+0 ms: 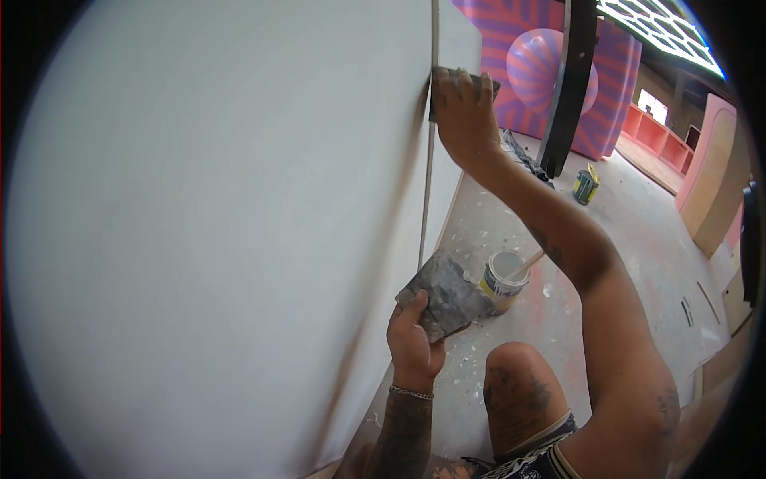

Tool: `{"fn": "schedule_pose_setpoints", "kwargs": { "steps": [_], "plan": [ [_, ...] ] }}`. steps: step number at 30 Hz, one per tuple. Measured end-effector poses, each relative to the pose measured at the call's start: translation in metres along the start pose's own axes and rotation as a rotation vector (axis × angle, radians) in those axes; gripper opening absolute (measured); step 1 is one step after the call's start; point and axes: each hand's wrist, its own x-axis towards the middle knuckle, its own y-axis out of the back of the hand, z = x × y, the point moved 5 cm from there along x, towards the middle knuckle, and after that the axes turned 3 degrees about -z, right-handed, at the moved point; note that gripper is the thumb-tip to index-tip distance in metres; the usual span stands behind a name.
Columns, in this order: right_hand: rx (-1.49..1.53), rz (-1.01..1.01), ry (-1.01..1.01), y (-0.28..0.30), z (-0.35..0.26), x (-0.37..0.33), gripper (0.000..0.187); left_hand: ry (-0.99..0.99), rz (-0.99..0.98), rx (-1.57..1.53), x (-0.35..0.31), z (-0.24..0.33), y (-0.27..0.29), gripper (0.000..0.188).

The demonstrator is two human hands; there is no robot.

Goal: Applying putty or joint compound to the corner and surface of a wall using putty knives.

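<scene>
My right hand [465, 108] is wrapped over a dark flat spreader [438, 99], its fingers curled over the top. That spreader rests against the upper part of the narrow vertical seam [428, 191] at the edge of the large white panel [239, 199]. Lower down, my left hand [413, 343] grips a smeared grey square plate [453, 292], thumb on its face. The plate is tilted beside the panel, and its far corner overlaps the view of an open can [506, 275] of pale material. A stick [533, 259] leans out of the can.
Farther off on the paint-spotted floor [558, 311] stands a second can [586, 185]. A dark upright post [568, 88] rises before a pink and purple striped panel [618, 88]. Curved pink and tan pieces [712, 184] stand at right. My bent knee [523, 391] is close below.
</scene>
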Motion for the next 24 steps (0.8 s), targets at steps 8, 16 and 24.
{"fn": "schedule_pose_setpoints", "kwargs": {
  "steps": [8,16,24],
  "plan": [
    [1.307,-0.174,0.096,0.068,0.015,-0.104,0.062,0.126,0.006,-0.085,0.001,0.001,0.004,0.029],
    [1.568,-0.429,0.32,0.022,0.023,-0.219,0.064,0.074,-0.019,-0.151,0.0,0.014,-0.004,0.03],
    [1.066,0.584,0.07,-0.04,0.14,0.074,0.051,0.065,-0.025,-0.07,0.008,-0.006,-0.023,0.032]
  ]
}}
